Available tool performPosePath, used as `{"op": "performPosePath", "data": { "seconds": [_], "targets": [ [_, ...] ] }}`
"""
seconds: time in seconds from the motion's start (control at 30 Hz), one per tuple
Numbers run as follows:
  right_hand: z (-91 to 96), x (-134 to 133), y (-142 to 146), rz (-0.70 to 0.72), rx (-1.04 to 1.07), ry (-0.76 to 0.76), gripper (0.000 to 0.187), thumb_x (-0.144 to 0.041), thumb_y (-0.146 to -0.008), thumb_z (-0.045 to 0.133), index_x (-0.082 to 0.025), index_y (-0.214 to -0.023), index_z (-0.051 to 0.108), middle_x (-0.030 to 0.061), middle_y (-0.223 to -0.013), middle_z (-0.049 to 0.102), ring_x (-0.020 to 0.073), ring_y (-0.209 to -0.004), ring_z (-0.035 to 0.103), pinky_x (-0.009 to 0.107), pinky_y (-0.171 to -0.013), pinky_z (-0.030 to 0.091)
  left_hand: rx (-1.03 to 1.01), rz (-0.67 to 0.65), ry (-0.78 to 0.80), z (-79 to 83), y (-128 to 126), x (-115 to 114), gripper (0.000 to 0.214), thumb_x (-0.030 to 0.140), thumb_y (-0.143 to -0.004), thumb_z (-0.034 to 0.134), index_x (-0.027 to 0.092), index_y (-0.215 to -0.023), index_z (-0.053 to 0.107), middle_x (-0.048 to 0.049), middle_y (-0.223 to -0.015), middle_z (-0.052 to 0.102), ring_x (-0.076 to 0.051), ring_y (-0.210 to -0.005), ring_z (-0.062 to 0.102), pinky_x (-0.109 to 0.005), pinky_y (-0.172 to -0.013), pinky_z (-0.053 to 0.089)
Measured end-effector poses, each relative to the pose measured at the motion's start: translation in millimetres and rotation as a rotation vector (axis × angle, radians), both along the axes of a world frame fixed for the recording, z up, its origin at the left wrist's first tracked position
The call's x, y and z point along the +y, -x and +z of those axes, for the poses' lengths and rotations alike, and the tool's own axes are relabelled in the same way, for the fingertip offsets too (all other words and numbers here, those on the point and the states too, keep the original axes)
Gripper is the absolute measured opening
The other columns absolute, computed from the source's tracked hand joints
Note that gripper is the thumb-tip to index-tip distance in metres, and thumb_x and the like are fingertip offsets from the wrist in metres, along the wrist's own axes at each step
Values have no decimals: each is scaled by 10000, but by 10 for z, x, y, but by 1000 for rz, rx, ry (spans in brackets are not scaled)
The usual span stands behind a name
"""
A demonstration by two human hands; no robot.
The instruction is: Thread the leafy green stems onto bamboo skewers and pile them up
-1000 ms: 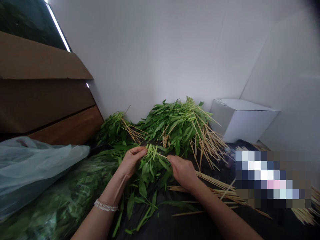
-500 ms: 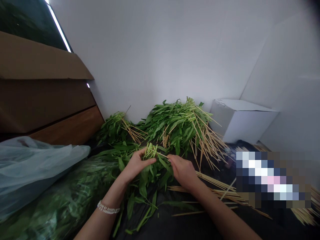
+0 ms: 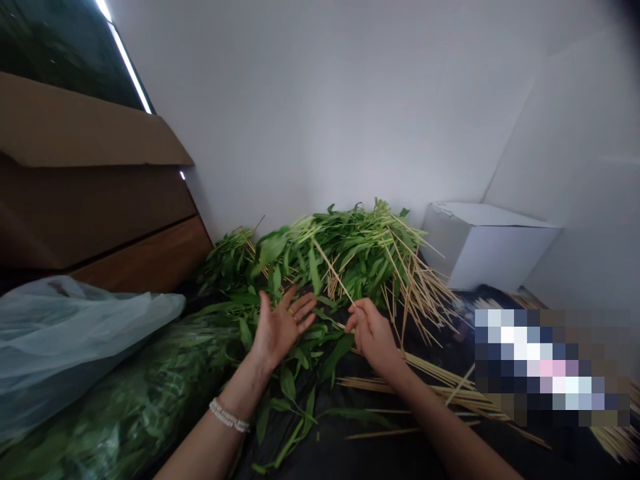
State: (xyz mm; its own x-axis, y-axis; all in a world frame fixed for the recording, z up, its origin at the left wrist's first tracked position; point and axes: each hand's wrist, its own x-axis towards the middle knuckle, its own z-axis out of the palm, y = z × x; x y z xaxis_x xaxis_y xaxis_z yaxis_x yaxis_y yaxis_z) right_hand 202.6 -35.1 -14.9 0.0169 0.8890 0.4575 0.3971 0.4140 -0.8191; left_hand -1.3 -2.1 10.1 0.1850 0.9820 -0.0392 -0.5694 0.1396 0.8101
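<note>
My right hand (image 3: 371,331) pinches the lower end of a thin wooden skewer (image 3: 334,272). At the skewer's upper end hangs a bunch of leafy green stems (image 3: 287,243), held up in front of the pile. My left hand (image 3: 284,325) is open, palm up and fingers spread, with nothing in it. It is below the skewered bunch and apart from it. Loose leafy stems (image 3: 287,383) lie under and around my left hand. Behind, a large heap of skewered greens (image 3: 370,233) rests against the wall, its skewers pointing down to the right.
Bare skewers (image 3: 450,393) lie on the black sheet (image 3: 380,460) at right. A plastic bag of greens (image 3: 125,387) is at left, beneath a cardboard box (image 3: 90,213). A white box (image 3: 500,250) stands back right. A smaller skewered bunch (image 3: 233,250) sits back left.
My left hand has let go of the green stems and opened. My right hand has lifted the skewer with the bunch on it up and away, towards the pile.
</note>
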Motion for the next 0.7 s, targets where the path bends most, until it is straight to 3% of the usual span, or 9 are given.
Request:
{"op": "performPosePath", "data": {
  "seconds": [0.1,0.17,0.27,0.37,0.53,0.7],
  "targets": [
    [-57,-21,69,58,-20,31,209,-318,-985,283,-225,-965,470,-40,-625,634,126,-488,558,231,-531,402,304,-14,-96,-69,-230,-59,570,496,-644,790,216,-1129,682,-107,-1127,686,-217,-951,643,-288,-778,496],
    [-92,-33,109,82,-77,23,192,-300,-980,299,-226,-950,473,-43,-616,626,134,-516,572,233,-548,400,456,-2,-166,-73,-351,-93,452,389,-639,818,192,-1035,726,-82,-1010,719,-179,-828,640,-248,-717,476],
    [-126,-43,143,98,-144,1,189,-269,-972,307,-222,-946,488,-40,-609,611,146,-565,592,237,-582,400,482,-20,-194,-40,-460,-106,292,403,-674,785,174,-849,744,-40,-775,710,-142,-694,608,-225,-649,457],
    [-134,-48,143,92,-186,10,195,-267,-970,325,-219,-1034,502,-35,-636,616,158,-597,612,242,-608,404,442,-4,-164,22,-458,-2,302,450,-672,769,168,-760,704,-32,-704,695,-123,-632,596,-204,-591,438],
    [-150,-62,141,80,-259,53,249,-288,-963,368,-219,-1170,488,-10,-697,645,190,-668,643,261,-651,423,545,255,-141,187,-240,546,430,530,-592,764,150,-773,681,-72,-779,720,-105,-555,575,-196,-504,399],
    [-170,-72,151,92,-284,59,273,-292,-964,367,-218,-1198,488,5,-724,638,193,-668,635,258,-630,420,755,473,-140,285,170,1246,342,471,-652,716,144,-732,654,-48,-687,690,-133,-586,586,-232,-574,437]
  ]
}}
